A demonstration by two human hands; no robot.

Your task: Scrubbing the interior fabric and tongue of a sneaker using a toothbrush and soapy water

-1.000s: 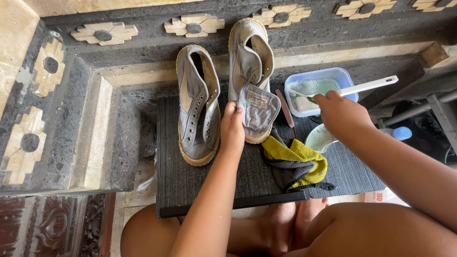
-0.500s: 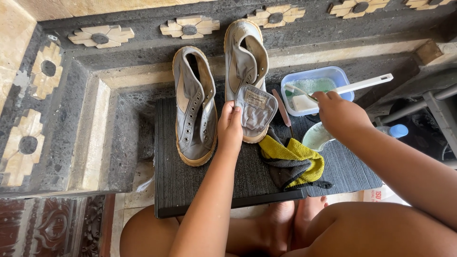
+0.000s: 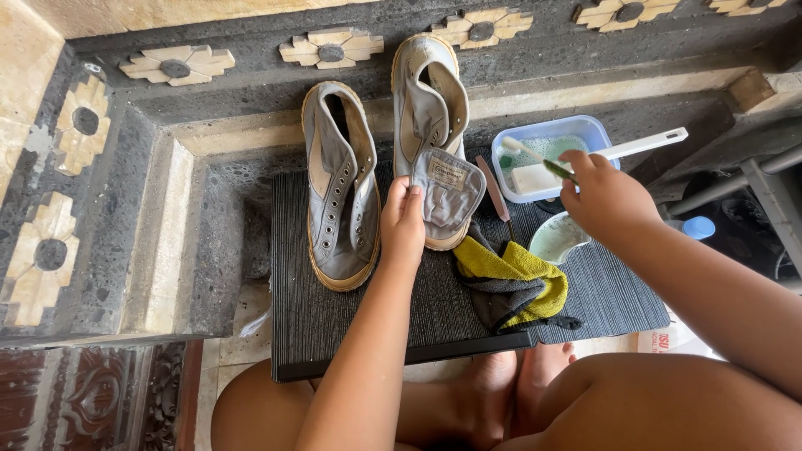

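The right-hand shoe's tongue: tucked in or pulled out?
Pulled out. The tongue is folded forward over the toe of the shoe, its inner side showing, with the left hand holding its edge.

- Left hand [image 3: 403,224]: arm stretched straight toward twelve o'clock, fingers curled closed in a pinch, thumb at the hand's one o'clock side.
- Right hand [image 3: 603,196]: forearm reaching toward ten o'clock, knuckles up, fingers closed in a grip.

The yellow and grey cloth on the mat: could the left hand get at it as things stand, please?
Probably yes: the left hand holds a shoe tongue just above the cloth, with bare mat between and nothing in the way.
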